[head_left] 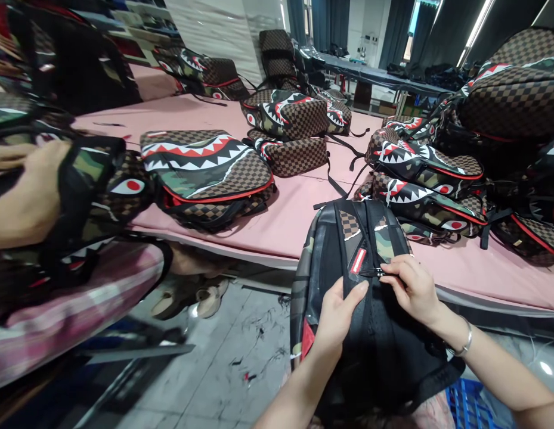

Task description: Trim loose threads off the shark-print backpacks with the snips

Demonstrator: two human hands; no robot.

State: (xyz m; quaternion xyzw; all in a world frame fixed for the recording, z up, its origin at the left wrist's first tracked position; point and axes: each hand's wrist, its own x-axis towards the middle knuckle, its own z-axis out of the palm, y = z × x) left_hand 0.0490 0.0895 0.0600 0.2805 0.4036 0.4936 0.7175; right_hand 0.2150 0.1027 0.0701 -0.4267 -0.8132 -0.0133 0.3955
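A black backpack with checkered and camouflage panels leans against the table edge in front of me, its back side and shoulder straps facing up. My left hand is closed on a black shoulder strap, thumb on top, just below a red-and-white label. With thumb and forefinger, my right hand pinches a small dark piece with pale marks beside that strap. A thin dark line runs from this piece toward the label; its exact kind is too small to tell.
Shark-mouth backpacks lie on the pink table, one flat backpack at centre left and a stack at right. A co-worker's hand handles another bag at left. A blue crate stands low at right.
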